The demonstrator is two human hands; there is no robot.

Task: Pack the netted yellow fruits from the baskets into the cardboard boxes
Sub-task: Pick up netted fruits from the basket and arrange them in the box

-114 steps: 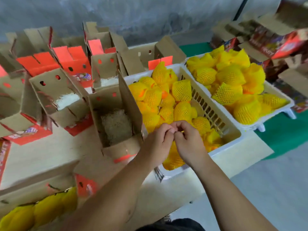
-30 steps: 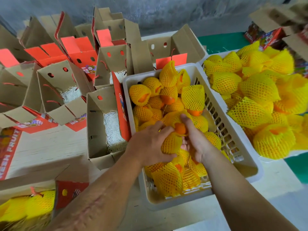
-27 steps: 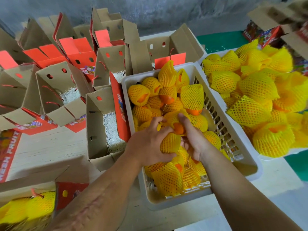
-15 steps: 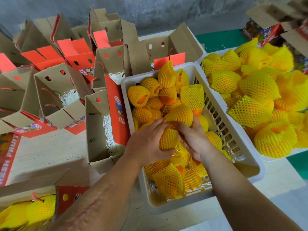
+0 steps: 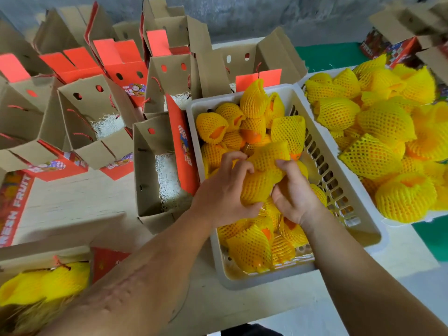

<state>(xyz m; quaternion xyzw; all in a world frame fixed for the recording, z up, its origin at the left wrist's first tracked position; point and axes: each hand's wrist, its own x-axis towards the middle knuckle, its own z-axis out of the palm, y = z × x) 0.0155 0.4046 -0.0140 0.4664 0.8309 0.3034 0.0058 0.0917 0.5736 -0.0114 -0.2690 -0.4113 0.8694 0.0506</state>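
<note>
Your left hand [image 5: 224, 192] and your right hand [image 5: 294, 194] both curled around one netted yellow fruit [image 5: 260, 184], held just above the pile in the near white basket [image 5: 349, 229], open cardboard box [image 5: 155, 170] with white shredded padding just beside it on the left, second basket [image 5: 301, 81] heaped with netted fruits to the right

Open-topped nearest cardboard box [image 5: 155, 180], just left of the near basket [image 5: 363, 229]; shredded filler on its floor, nothing above it. Upright red flap [image 5: 182, 144] between box and basket rim, blocking a level sideways pass. Bare table [image 5: 72, 202] left of box. Further opened boxes [image 5: 97, 112] crowded behind, flaps raised. Second heaped basket [image 5: 392, 220] close on right.
</note>
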